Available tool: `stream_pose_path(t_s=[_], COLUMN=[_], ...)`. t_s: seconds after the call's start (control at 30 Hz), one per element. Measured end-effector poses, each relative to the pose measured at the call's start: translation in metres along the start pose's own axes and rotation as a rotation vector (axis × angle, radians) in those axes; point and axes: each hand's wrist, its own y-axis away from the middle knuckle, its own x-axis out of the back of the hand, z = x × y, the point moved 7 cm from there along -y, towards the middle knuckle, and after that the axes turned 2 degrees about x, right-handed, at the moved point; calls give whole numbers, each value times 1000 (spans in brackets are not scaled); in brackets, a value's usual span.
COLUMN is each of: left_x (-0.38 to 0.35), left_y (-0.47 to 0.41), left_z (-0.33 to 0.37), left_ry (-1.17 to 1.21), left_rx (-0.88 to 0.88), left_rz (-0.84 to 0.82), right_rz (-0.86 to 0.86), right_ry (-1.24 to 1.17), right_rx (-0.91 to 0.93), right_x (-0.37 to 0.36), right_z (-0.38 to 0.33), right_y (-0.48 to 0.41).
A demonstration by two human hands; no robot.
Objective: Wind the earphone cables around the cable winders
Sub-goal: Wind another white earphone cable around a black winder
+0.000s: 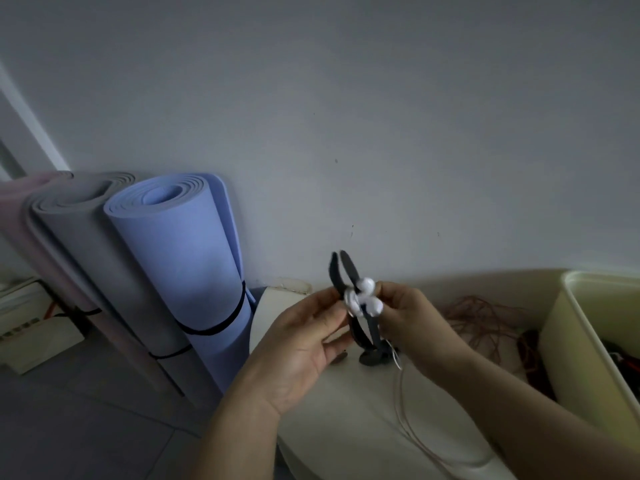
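Observation:
A dark grey cable winder (346,271) with two long flaps is held upright above the white table (346,410). White earbuds (363,296) sit against its middle. My left hand (304,344) pinches the winder from the left with its fingertips. My right hand (412,323) pinches the earbuds and winder from the right. A thin pale cable (405,424) hangs down from the winder and trails over the table toward me. A second dark winder piece (372,356) lies on the table just below my hands.
Rolled mats, blue (187,271) and grey (97,258), stand against the wall at left. A tangle of reddish-brown cable (485,317) lies on the table's right. A cream bin (588,341) with dark things inside stands at far right.

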Motion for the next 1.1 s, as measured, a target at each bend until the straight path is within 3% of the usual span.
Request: stream_pose_path(t_s=[0.2, 0.4, 0.53, 0.77, 0.93, 1.1], left_x=[27, 43, 38, 29, 19, 18], left_y=[-8, -7, -7, -8, -9, -9], left_z=[-7, -10, -4, -10, -16, -15], left_ry=[337, 319, 210, -382, -652, -723], left_rx=[-9, -11, -66, -19, 35, 40], left_rz=[301, 489, 432, 321, 180, 93], right_rz=[-39, -19, 72, 224, 183, 127], right_ry=[293, 466, 501, 432, 525, 452], right_rx=[50, 183, 265, 364, 382, 358], right_x=[-11, -10, 0, 26, 33, 35], right_z=[-6, -23, -38, -53, -56, -52], right_y=[2, 9, 16, 18, 15, 13])
